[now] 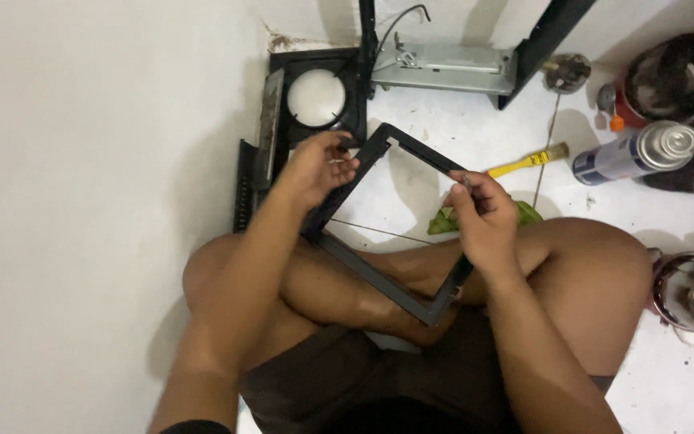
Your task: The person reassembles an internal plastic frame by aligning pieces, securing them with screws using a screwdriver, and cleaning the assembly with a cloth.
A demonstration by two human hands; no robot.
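Fingers of both the left hand [319, 165] and right hand [483, 217] closed on black square frame [379, 277]. Silver-blue spray can [636, 153] lies on floor, right of yellow-handled brush [528, 161].

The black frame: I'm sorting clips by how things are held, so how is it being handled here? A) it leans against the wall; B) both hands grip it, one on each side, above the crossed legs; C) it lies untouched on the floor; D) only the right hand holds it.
B: the left hand and the right hand each grip a side of the black frame above the legs.
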